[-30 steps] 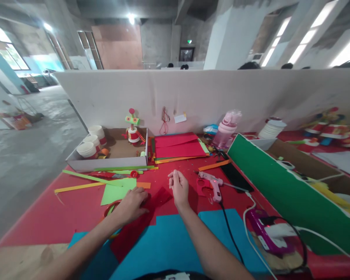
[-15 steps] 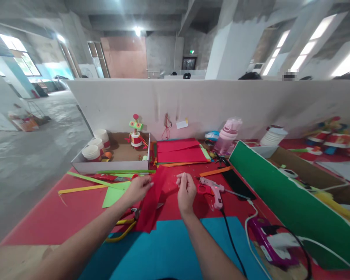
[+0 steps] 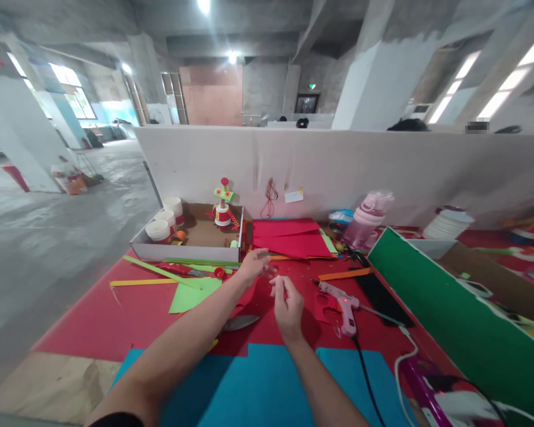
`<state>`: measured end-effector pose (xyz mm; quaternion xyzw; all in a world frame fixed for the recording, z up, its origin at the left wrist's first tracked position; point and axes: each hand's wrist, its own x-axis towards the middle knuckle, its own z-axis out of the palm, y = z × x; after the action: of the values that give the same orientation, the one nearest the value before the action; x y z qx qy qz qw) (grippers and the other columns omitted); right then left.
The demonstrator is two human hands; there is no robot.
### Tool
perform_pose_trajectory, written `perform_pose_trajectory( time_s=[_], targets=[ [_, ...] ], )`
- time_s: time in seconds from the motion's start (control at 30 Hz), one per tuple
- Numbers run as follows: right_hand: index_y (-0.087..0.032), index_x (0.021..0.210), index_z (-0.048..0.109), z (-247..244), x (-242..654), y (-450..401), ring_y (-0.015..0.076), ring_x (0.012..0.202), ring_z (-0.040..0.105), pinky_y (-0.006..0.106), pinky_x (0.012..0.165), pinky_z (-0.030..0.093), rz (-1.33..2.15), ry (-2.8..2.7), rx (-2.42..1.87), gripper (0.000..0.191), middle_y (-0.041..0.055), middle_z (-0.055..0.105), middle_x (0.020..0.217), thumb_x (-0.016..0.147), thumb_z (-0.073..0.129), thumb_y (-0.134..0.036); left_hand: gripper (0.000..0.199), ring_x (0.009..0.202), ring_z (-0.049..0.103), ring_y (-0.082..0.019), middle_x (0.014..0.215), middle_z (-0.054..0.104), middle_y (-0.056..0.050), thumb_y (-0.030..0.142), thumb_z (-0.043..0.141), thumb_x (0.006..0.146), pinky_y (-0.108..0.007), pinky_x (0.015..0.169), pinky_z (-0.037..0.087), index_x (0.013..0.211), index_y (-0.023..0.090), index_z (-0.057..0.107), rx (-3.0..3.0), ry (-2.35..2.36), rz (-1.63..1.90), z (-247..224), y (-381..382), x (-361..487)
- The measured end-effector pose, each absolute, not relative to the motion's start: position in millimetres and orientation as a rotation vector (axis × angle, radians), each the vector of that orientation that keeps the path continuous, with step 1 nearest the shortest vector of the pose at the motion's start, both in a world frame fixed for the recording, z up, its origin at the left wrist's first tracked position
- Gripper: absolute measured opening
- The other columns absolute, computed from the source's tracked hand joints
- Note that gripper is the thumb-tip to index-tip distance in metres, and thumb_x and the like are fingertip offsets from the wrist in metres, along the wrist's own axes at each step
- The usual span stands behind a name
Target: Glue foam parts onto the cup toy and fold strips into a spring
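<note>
Over the middle of the red-covered table, my left hand (image 3: 255, 265) is held out with its fingers apart and slightly blurred. I see nothing in it. Close beside it, my right hand (image 3: 289, 305) is closed, thumb against the curled fingers; whatever it pinches, if anything, is hidden. A metal blade (image 3: 242, 322) lies below the left hand, its other end covered by my left forearm. To the right of my right hand rests a pink glue gun (image 3: 345, 305), beside red paper with round cut-outs (image 3: 326, 306).
A shallow box (image 3: 187, 254) holds paper cups (image 3: 158, 231) and a small robot figure (image 3: 222, 213). Red paper sheets (image 3: 289, 236) lie behind my hands. Blue sheets (image 3: 267, 385) cover the front. A green-sided box (image 3: 445, 320) and a purple power strip (image 3: 427, 379) stand right.
My left hand has moved right and away from me, and its fingers have spread. The red strip that was beside it no longer shows there. My right hand stays closed. The camera view has shifted.
</note>
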<state>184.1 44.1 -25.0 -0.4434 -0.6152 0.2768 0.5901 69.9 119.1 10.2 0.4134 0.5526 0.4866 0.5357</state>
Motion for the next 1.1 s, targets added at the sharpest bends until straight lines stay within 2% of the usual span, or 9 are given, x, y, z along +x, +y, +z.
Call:
perform_pose_trajectory(
  time_s=[0.1, 0.2, 0.27, 0.37, 0.43, 0.6, 0.9, 1.0, 1.1],
  targets=[
    [-0.02, 0.079, 0.057, -23.6, 181.7, 42.3, 0.013, 0.057, 0.051, 0.024, 0.06, 0.038, 0.676, -1.421, -1.037, 0.03, -0.0024, 0.052, 0.06, 0.096, 0.04, -0.037, 0.013, 0.057, 0.059, -0.012, 0.064, 0.062, 0.001, 0.022, 0.057, 0.079, -0.022, 0.058, 0.045, 0.087, 0.016, 0.065, 1.668, 1.453, 0.926, 14.9, 83.2, 23.1],
    [-0.02, 0.081, 0.058, -24.1, 177.1, 39.8, 0.012, 0.055, 0.05, 0.023, 0.056, 0.037, 0.748, -1.43, -1.014, 0.03, -0.0029, 0.051, 0.059, 0.096, 0.04, -0.038, 0.015, 0.062, 0.058, -0.014, 0.064, 0.064, 0.001, 0.027, 0.054, 0.081, -0.024, 0.061, 0.043, 0.083, 0.02, 0.067, 1.947, 1.832, 0.776, 19.5, 59.1, -33.9],
    [-0.019, 0.081, 0.058, -25.9, 174.5, 38.8, 0.0115, 0.054, 0.05, 0.022, 0.055, 0.037, 0.784, -1.447, -0.991, 0.03, -0.0032, 0.05, 0.059, 0.096, 0.04, -0.038, 0.017, 0.069, 0.06, -0.016, 0.075, 0.067, -0.002, 0.026, 0.052, 0.082, -0.025, 0.064, 0.042, 0.088, 0.02, 0.066, 1.966, 2.12, 0.685, 18.6, 53.6, -61.3],
    [-0.018, 0.08, 0.058, -29.2, 173.7, 38.9, 0.0109, 0.054, 0.05, 0.021, 0.055, 0.037, 0.792, -1.472, -0.981, 0.031, -0.0034, 0.05, 0.058, 0.096, 0.04, -0.038, 0.03, 0.079, 0.062, -0.019, 0.095, 0.066, -0.006, 0.034, 0.057, 0.082, -0.027, 0.069, 0.043, 0.108, 0.021, 0.061, 2.041, 2.21, 0.535, 9.3, 55.3, -75.7],
    [-0.018, 0.08, 0.058, -30.7, 175.2, 39.8, 0.0107, 0.054, 0.049, 0.021, 0.055, 0.037, 0.779, -1.472, -1.0, 0.031, -0.0036, 0.05, 0.058, 0.096, 0.04, -0.038, 0.033, 0.086, 0.062, -0.02, 0.103, 0.063, -0.007, 0.034, 0.059, 0.081, -0.028, 0.072, 0.044, 0.113, 0.023, 0.059, 2.129, 2.164, 0.445, 1.8, 58.1, -71.9],
    [-0.018, 0.08, 0.057, -30.0, 179.3, 41.6, 0.0107, 0.053, 0.049, 0.021, 0.055, 0.037, 0.747, -1.443, -1.036, 0.032, -0.0042, 0.048, 0.056, 0.096, 0.039, -0.038, 0.022, 0.095, 0.061, -0.023, 0.101, 0.062, -0.01, 0.022, 0.055, 0.082, -0.029, 0.077, 0.045, 0.103, 0.019, 0.061, 2.273, 2.106, 0.335, -4.9, 57.7, -47.7],
    [-0.018, 0.08, 0.057, -31.5, 177.1, 42.3, 0.0107, 0.053, 0.049, 0.021, 0.056, 0.038, 0.741, -1.466, -1.014, 0.031, -0.0044, 0.048, 0.056, 0.096, 0.039, -0.038, 0.026, 0.091, 0.064, -0.024, 0.097, 0.066, -0.013, 0.03, 0.054, 0.085, -0.031, 0.075, 0.048, 0.107, 0.016, 0.058, 2.481, 1.82, 0.223, -4.2, 89.8, 40.2],
    [-0.018, 0.08, 0.057, -32.7, 177.4, 42.3, 0.0108, 0.053, 0.049, 0.021, 0.056, 0.038, 0.75, -1.48, -1.011, 0.032, -0.0044, 0.048, 0.055, 0.096, 0.039, -0.039, 0.028, 0.093, 0.063, -0.025, 0.1, 0.065, -0.017, 0.018, 0.045, 0.088, -0.033, 0.077, 0.049, 0.114, 0.011, 0.055, 2.464, 1.889, 0.205, -0.5, 104.3, 58.5],
    [-0.018, 0.08, 0.057, -32.6, 178.3, 42.3, 0.0107, 0.052, 0.049, 0.021, 0.055, 0.037, 0.762, -1.494, -1.019, 0.032, -0.0043, 0.049, 0.055, 0.096, 0.039, -0.039, 0.03, 0.098, 0.06, -0.023, 0.104, 0.063, -0.015, 0.013, 0.04, 0.089, -0.032, 0.08, 0.048, 0.116, 0.013, 0.054, 2.504, 1.888, 0.218, 4.2, 93.2, 54.9]
  ],
)
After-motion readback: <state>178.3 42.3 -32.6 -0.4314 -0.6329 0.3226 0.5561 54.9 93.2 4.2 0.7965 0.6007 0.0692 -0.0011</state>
